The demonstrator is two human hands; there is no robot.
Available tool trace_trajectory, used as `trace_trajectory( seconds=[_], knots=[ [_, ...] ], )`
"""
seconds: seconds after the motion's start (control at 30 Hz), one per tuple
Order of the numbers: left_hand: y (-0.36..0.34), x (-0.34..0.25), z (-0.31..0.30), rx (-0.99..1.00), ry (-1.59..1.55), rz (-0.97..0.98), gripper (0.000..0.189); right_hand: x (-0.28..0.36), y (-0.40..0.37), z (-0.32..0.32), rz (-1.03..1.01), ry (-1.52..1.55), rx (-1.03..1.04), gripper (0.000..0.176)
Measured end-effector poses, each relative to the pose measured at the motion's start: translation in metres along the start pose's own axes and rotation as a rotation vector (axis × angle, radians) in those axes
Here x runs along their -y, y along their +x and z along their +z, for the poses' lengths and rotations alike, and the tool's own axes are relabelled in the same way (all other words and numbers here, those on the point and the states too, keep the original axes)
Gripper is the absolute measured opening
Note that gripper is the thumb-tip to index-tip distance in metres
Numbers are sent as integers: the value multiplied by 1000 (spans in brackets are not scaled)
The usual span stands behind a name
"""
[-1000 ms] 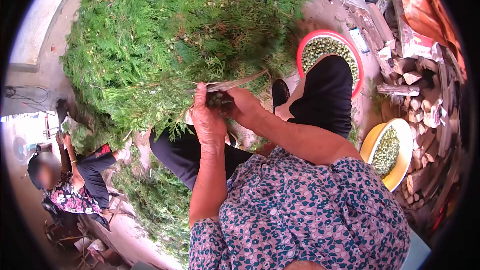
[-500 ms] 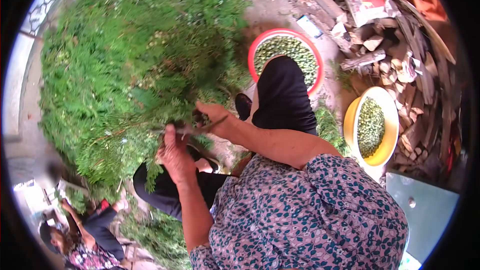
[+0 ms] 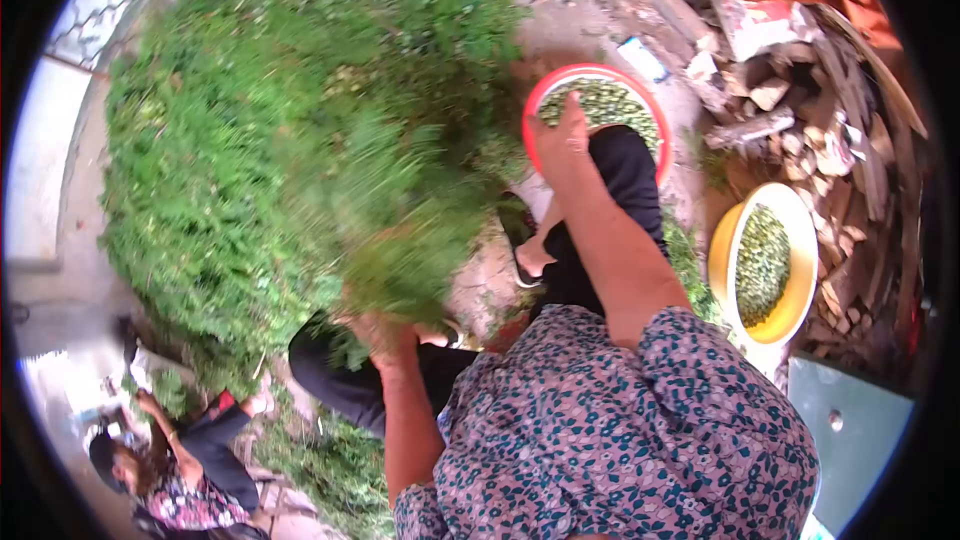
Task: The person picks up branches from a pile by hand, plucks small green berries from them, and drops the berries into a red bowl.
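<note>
My left hand is closed around the stem end of a leafy green branch, whose foliage is blurred. My right hand reaches over the near left rim of a red basin holding small green cones or seeds. Its thumb and a finger stand apart, and nothing shows between them; the other fingers are hard to make out. A big heap of green branches lies ahead on the left.
A yellow basin with similar green pieces stands at the right, beside stacked firewood. Another person sits at the lower left near greenery. My dark-trousered knees flank the hands. A grey-green board lies lower right.
My right hand has left the branch and moved up and right to the red basin. My left hand has shifted slightly lower right, with foliage now swept up in front of it.
</note>
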State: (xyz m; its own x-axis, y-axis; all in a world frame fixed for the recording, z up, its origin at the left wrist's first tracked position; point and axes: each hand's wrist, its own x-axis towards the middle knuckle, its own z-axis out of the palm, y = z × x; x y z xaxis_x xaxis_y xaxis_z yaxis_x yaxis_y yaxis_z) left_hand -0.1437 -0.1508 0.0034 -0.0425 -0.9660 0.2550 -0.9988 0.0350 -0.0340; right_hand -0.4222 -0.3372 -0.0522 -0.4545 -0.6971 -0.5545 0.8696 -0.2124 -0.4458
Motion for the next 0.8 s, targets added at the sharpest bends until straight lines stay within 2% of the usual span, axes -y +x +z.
trace_trajectory(
  seconds=[0.03, 0.1, 0.13, 0.2, 0.27, 0.37, 0.4, 0.5, 0.53, 0.57, 0.6, 0.63, 0.7, 0.73, 0.8],
  knots=[
    [4, 2, -1, 17, -96, 68, 38, 3, 4, -1, 106, -51, -33, 35],
    [4, -1, 1, -77, -47, 28, 31, 2, 8, -3, 144, -144, 31, 21],
    [10, -8, -4, -77, -36, 9, 31, 11, -13, 6, 111, -230, 163, 13],
    [24, -22, -19, -135, -1712, -743, 24, 26, -45, 24, -31, -244, 371, 8],
    [22, -24, -18, -189, -1671, -712, 20, 42, -92, 52, -286, -288, 500, 9],
    [18, -24, -22, -241, -1635, -672, 18, 52, -147, 67, -405, -330, 812, 8],
    [17, -25, -23, -245, -1646, -664, 19, 49, -157, 61, -397, -330, 824, 8],
    [14, -25, -22, -300, -1825, -700, 22, 43, -187, 43, -167, -741, 1122, 10],
    [11, -24, -23, -273, -1772, -672, 20, 43, -198, 44, -221, -883, 1243, 11],
    [8, -22, -23, -241, -1718, -647, 18, 38, -206, 48, -211, -883, 1252, 11],
    [8, -20, -22, -185, -1871, -736, 14, 30, -215, 52, -364, -823, 1392, 11],
    [9, -20, -26, -190, -1869, -740, 14, 22, -222, 56, -524, -753, 1524, 12],
    [15, -26, -42, -164, -2023, -849, 13, 9, -230, 65, -517, -735, 1489, 11],
    [18, -30, -47, -239, -2058, -923, 11, 4, -232, 71, -511, -717, 1453, 11],
    [17, -29, -39, -260, -2023, -964, 10, -8, -230, 75, -521, -777, 1556, 11]
  ],
)
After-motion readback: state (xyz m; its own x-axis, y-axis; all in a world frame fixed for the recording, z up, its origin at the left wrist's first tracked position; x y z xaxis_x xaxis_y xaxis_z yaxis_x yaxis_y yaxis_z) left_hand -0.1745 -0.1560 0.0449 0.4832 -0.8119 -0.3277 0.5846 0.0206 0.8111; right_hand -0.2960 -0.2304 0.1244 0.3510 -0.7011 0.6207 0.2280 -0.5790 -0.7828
